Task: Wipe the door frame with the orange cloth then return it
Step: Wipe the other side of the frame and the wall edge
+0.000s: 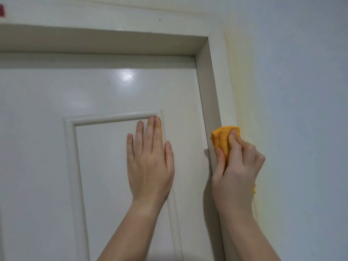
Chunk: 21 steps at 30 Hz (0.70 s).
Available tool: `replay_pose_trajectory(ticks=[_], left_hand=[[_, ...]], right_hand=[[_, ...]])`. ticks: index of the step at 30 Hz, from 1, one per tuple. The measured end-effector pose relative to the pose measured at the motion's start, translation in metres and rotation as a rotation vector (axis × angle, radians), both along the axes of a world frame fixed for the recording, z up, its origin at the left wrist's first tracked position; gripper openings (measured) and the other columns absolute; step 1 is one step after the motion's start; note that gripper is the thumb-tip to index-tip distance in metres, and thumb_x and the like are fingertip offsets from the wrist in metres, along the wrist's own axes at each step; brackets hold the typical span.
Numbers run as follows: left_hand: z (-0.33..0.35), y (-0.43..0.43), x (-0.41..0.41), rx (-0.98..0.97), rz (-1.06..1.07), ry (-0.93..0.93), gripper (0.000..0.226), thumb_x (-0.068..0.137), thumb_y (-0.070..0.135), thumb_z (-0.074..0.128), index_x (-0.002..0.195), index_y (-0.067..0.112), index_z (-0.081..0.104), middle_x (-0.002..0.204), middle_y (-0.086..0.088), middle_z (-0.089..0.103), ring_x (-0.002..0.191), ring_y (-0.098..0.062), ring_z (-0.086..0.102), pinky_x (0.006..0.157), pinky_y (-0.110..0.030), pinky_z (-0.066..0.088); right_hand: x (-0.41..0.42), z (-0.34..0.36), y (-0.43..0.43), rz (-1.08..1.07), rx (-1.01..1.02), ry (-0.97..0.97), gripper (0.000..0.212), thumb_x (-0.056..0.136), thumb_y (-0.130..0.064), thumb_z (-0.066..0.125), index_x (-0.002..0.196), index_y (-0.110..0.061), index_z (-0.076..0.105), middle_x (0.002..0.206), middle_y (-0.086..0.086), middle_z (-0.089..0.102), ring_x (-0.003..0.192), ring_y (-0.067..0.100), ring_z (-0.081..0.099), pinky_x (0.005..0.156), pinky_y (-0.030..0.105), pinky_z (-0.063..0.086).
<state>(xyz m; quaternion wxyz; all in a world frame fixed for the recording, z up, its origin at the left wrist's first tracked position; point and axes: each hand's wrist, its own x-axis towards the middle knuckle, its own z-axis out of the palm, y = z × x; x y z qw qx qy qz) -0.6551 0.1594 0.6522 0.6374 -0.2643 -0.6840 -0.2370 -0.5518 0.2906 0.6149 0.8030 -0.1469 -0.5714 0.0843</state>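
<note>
The cream door frame (216, 80) runs up the right side of a white panelled door (105, 91) and across its top. My right hand (237, 166) is shut on a bunched orange cloth (222, 137) and presses it against the frame's right upright, about halfway down the view. A small corner of the cloth pokes out below my palm, next to the wall. My left hand (148, 159) lies flat against the door, fingers together and pointing up, touching the corner of the raised panel moulding. It holds nothing.
A pale wall (301, 110) fills the right side, with yellowish staining along the frame's outer edge. The frame's top rail (113, 19) runs across the upper part of the view. A small red object (1, 10) shows at the top left edge.
</note>
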Motion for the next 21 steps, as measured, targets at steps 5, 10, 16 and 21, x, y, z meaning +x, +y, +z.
replay_pose_trajectory(ticks=[5, 10, 16, 21], left_hand=[[0.029, -0.018, -0.006, -0.008, 0.017, 0.016, 0.064, 0.114, 0.037, 0.033, 0.173, 0.017, 0.022, 0.181, 0.003, 0.018, 0.170, -0.017, 0.005, 0.138, -0.046, 0.008], [0.054, -0.052, -0.019, 0.036, 0.081, 0.007, 0.063, 0.112, 0.039, 0.031, 0.172, 0.018, 0.027, 0.180, 0.004, 0.024, 0.169, -0.017, 0.012, 0.138, -0.047, 0.007], [0.068, -0.100, -0.032, 0.100, 0.095, -0.007, 0.066, 0.111, 0.047, 0.031, 0.172, 0.020, 0.028, 0.179, 0.005, 0.028, 0.168, -0.017, 0.019, 0.136, -0.045, 0.011], [0.072, -0.140, -0.045, 0.098, 0.087, -0.023, 0.069, 0.111, 0.053, 0.028, 0.172, 0.021, 0.027, 0.179, 0.007, 0.025, 0.167, -0.017, 0.019, 0.134, -0.042, 0.012]], right_hand=[[-0.005, 0.069, 0.010, -0.104, 0.056, 0.015, 0.046, 0.104, -0.019, 0.060, 0.145, 0.001, 0.056, 0.121, 0.017, 0.058, 0.102, 0.034, 0.045, 0.093, 0.041, 0.042], [-0.006, 0.134, 0.016, -0.104, 0.080, 0.031, 0.047, 0.101, -0.017, 0.066, 0.143, 0.001, 0.057, 0.117, 0.018, 0.058, 0.100, 0.035, 0.043, 0.086, 0.050, 0.048], [-0.001, 0.194, 0.020, -0.067, 0.162, 0.016, 0.046, 0.098, -0.014, 0.068, 0.141, 0.000, 0.058, 0.117, 0.019, 0.058, 0.101, 0.041, 0.048, 0.086, 0.053, 0.049], [0.007, 0.226, 0.029, 0.029, 0.282, -0.005, 0.040, 0.095, -0.007, 0.071, 0.135, -0.004, 0.066, 0.115, 0.016, 0.062, 0.100, 0.040, 0.049, 0.093, 0.044, 0.041]])
